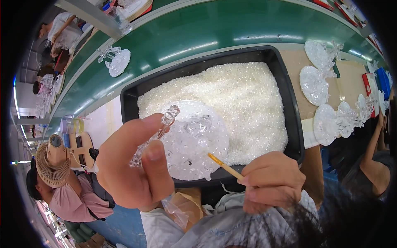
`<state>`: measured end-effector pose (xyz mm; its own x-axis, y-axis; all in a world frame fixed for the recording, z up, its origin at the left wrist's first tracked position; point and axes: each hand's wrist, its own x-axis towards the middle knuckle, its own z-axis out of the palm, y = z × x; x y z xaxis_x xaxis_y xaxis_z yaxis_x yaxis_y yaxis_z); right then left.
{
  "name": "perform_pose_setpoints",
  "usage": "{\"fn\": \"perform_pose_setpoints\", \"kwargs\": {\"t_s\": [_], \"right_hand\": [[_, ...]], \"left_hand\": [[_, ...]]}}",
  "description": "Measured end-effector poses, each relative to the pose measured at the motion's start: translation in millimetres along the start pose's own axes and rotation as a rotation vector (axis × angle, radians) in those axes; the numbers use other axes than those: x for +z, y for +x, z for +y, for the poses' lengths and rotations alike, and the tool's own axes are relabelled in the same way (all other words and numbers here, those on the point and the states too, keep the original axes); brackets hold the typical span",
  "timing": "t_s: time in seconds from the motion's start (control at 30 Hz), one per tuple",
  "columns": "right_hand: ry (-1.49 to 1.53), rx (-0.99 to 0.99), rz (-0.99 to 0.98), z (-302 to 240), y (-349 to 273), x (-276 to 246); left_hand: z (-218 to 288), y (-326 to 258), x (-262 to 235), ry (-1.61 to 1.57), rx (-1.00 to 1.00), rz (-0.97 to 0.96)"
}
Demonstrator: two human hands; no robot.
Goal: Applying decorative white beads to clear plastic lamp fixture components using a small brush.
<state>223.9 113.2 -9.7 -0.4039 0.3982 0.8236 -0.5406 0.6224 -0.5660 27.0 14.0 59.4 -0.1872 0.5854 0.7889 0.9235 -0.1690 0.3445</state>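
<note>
A: What do you have in your grip just now?

B: Your left grip (134, 165) pinches a slim clear rod (166, 121) between thumb and finger, held slantwise. Your right grip (273, 180) is closed round a thin stick (225, 166), its amber tip pointing at the clear disc (220, 134); you can't tell from here whether it touches

A: And where is that disc, under you?

B: At the near side of the black tray (290, 103), over the pale crystals (252, 107), overlapping the near rim. Your left fingers and the rod cover part of it

A: What could go wrong for you?

B: If your pinch loosens, the slick rod might roll out and be hard to spot among crystals as clear as itself. Pressing the disc off-centre could tip it, if it rests on loose grains. A stray stick tip might smear it

A: What else is around you?

B: Beyond the tray, a clear piece (120, 63) on the green worktop (178, 31); to your right, clear discs (313, 86), with the tray's wall in the way; to your left, a fan (53, 161) and a co-worker in pink (74, 198)
</note>
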Motion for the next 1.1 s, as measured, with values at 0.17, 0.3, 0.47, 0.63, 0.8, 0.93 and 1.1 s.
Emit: {"fn": "perform_pose_setpoints", "kwargs": {"t_s": [0.17, 0.3, 0.47, 0.63, 0.8, 0.93, 1.1], "right_hand": [[0.08, -0.007, 0.027, -4.3, 5.6, -4.3], [0.055, 0.019, -0.046, -4.8, 5.1, -8.2], [0.188, 0.099, -0.101, -3.9, 1.3, -11.6], [0.151, 0.066, -0.115, -8.3, 12.4, -18.4], [0.067, 0.057, -0.037, -10.3, 12.5, -11.2], [0.09, 0.068, -0.045, -7.7, 12.7, -13.7], [0.066, 0.073, -0.04, -8.0, 12.8, -8.2]], "left_hand": [[3.8, 2.7, -5.9, 0.013, -0.015, -0.045], [4.6, 2.3, -6.9, 0.111, 0.027, -0.063], [-8.2, 0.3, -17.8, -0.091, 0.012, -0.15], [-13.5, 0.8, -20.2, -0.097, 0.065, -0.242], [-13.0, 1.5, -20.1, -0.174, 0.055, -0.262], [-9.8, -2.2, -14.4, -0.134, 0.069, -0.197], [-10.6, 4.1, -20.2, -0.126, 0.104, -0.269]]}}
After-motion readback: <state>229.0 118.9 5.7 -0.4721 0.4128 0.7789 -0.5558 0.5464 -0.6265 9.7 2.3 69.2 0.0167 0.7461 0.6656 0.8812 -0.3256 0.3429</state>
